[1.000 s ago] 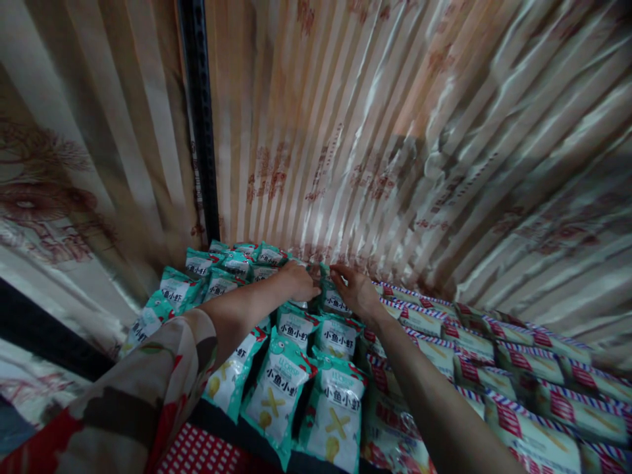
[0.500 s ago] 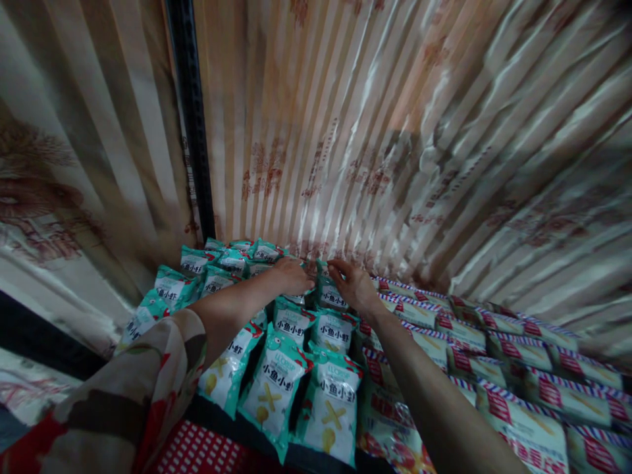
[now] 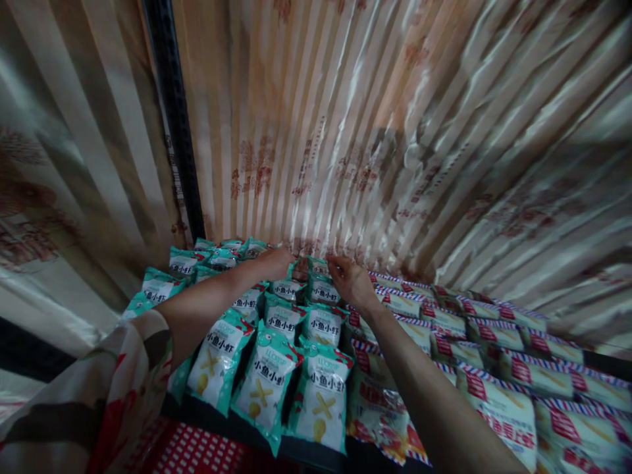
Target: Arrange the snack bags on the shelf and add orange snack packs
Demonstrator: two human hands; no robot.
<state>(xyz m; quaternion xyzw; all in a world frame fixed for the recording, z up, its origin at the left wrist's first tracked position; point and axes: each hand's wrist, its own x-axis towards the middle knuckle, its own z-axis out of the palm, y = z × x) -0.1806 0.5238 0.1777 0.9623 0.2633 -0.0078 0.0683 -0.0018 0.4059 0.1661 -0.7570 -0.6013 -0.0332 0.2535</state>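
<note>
The rows of teal-and-white snack bags printed 小鱼小虾 [image 3: 318, 398] look largely laid out: they lie on the shelf [image 3: 200, 413] in fairly straight columns, labels up and top seals toward the back, with the front bags facing the viewer neatly. What seems left is at the far end of the columns, where both hands work side by side, though how much remains there is hard to judge because the forearms cover part of the rows. The left hand [image 3: 276, 262] is low over the back bags with its fingers curled and mostly hidden, so I cannot tell whether it grips anything. The right hand [image 3: 351, 280] has thumb and fingers drawn near each other at the corner of a rear teal bag [image 3: 318, 266]; whether they pinch it is too small to tell. On the right, bags with red, white and blue striped edges [image 3: 498, 401] fill their own rows, apparently in order already. The shelf is dark, a red perforated basket [image 3: 197, 451] sits below its front edge, and a black slotted post [image 3: 172, 118] rises at the back left. Pleated striped sheeting [image 3: 276, 99] with reddish-brown prints lines the dim space behind
</note>
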